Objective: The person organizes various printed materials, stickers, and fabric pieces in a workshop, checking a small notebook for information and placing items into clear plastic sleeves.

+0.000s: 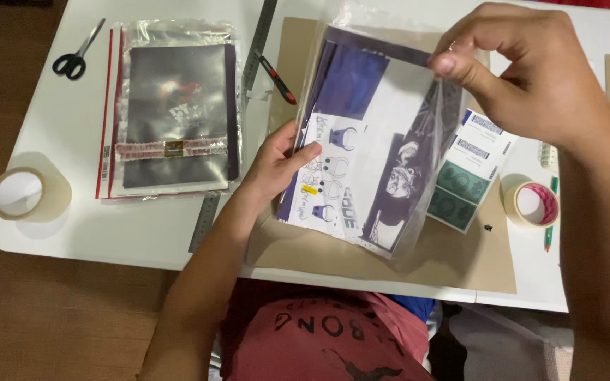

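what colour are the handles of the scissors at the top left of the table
Black. The scissors lie on the white table, seen clearly in the head view.

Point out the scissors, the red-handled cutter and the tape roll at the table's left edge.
scissors point(75, 56), head view, on the black handles.
red-handled cutter point(277, 79), head view, mid handle.
tape roll point(28, 195), head view, on its outer band at the left edge.

head camera, looking steeply down, close over white table point(72, 233)
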